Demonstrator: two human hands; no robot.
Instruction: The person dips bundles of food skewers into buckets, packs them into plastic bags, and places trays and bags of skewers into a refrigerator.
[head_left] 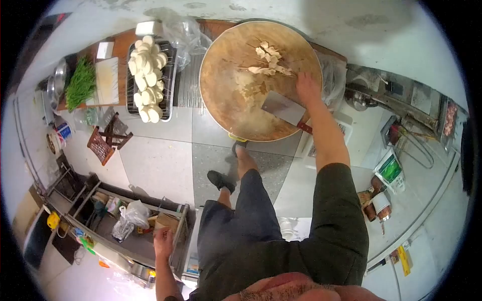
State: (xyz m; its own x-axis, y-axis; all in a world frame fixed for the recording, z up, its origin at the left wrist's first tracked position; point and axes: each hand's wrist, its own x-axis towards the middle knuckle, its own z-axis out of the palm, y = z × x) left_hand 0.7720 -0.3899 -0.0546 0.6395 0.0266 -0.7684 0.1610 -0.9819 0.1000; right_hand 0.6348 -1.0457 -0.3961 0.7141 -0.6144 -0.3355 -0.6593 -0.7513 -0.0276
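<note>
My right hand (307, 89) is over the right side of a large round wooden board (223, 100), its fingers curled down beside pale pieces on thin skewers (268, 57). Whatever its fingertips grip is hidden. Below that hand a cleaver (282, 107) lies flat, its red-brown handle (304, 127) by the board's lower right edge. Wet, pale residue (248, 95) marks the wood. Low on the left, my left hand (163, 244) has its fingers curled beside a brown cardboard box (166, 221) in an open metal cart; I cannot make out what they hold.
Left of the board, a black tray (169, 75) carries many pale round slices on skewers. Beyond it are a white cutting board (107, 80), green herbs (80, 83) and metal bowls (62, 75). A small folding stool (108, 138) stands on the tiled floor. A green-white packet (390, 169) lies right.
</note>
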